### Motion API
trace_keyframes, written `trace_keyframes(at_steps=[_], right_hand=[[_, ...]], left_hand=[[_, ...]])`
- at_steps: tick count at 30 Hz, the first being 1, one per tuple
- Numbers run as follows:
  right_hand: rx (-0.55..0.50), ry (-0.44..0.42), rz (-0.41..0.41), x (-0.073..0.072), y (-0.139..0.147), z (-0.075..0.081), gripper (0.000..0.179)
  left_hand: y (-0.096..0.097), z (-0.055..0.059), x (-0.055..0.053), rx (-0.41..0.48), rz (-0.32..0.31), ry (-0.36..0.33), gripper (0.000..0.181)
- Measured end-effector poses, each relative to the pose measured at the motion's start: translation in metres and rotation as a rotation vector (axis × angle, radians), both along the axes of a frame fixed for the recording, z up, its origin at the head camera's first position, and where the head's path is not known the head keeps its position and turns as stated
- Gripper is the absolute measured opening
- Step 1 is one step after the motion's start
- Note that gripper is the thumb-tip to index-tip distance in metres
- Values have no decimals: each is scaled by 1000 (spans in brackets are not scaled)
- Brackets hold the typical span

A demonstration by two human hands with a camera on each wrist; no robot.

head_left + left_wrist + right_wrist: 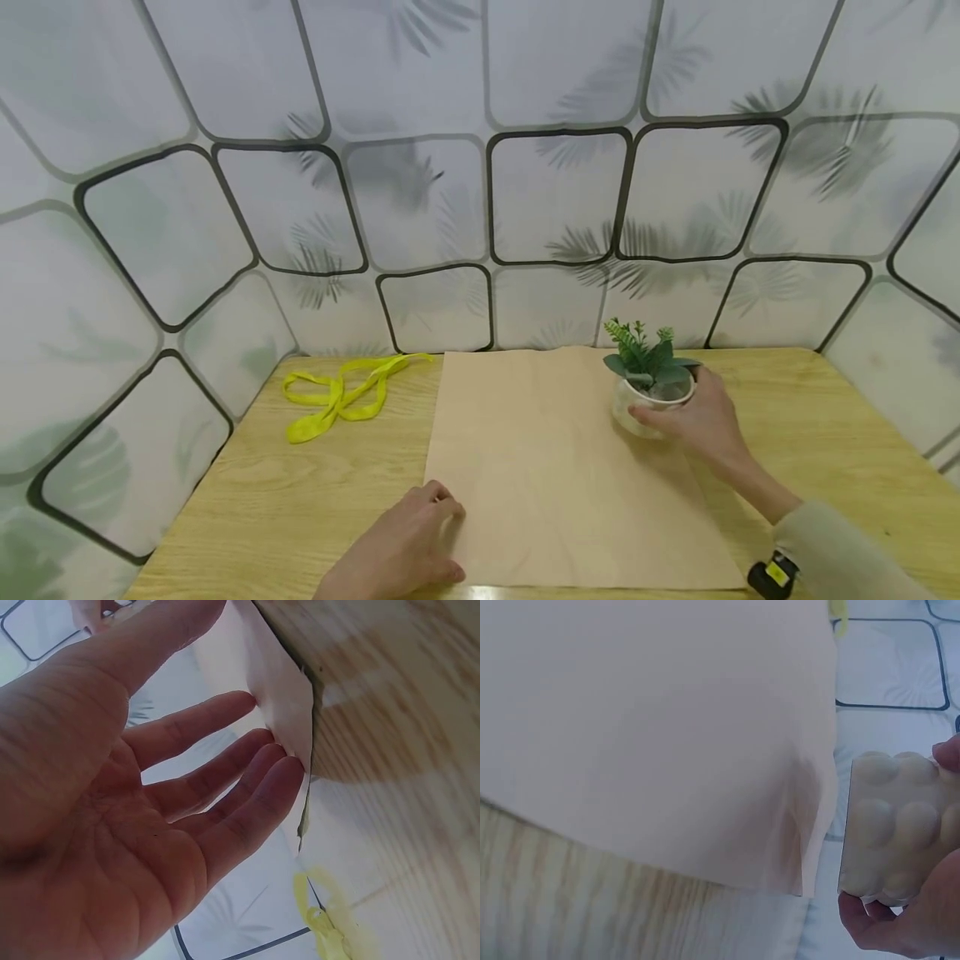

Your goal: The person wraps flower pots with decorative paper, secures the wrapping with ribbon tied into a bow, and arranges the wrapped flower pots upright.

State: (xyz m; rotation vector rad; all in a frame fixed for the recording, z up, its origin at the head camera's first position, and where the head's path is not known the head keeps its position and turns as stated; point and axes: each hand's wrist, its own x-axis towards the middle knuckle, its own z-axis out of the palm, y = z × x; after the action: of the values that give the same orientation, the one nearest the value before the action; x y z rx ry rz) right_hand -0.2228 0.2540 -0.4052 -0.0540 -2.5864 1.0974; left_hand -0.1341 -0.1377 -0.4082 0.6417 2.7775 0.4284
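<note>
My right hand grips a small white pot from its right side, the thumb in front and fingers behind. Green artificial-looking leaves stick up out of the pot. Rounded bumps cover the pot's wall in the right wrist view. Beneath it lies a large sheet of light brown paper, and the pot is over the sheet's far right part. At the sheet's lower left edge, my left hand rests with loosely bent fingers. The left wrist view shows those fingertips right at the paper.
A yellow ribbon lies in loose loops on the wooden table, left of the paper. Patterned cloth walls enclose the table at the back and both sides. A small black device is by the right sleeve.
</note>
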Motion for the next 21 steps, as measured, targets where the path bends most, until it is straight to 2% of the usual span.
trace_keyframes(at_steps=[8,14,21], right_hand=[[-19,-56,31,6,-14,-4,97],[-10,-60,62,9,-24,-2,96],[-6,-51,108,5,-40,-1,94]], left_hand=[[4,-1,-1,-61,37,-46,58],[6,-2,1,-65,32,-31,58],[4,-1,1,-56,20,-5,58]])
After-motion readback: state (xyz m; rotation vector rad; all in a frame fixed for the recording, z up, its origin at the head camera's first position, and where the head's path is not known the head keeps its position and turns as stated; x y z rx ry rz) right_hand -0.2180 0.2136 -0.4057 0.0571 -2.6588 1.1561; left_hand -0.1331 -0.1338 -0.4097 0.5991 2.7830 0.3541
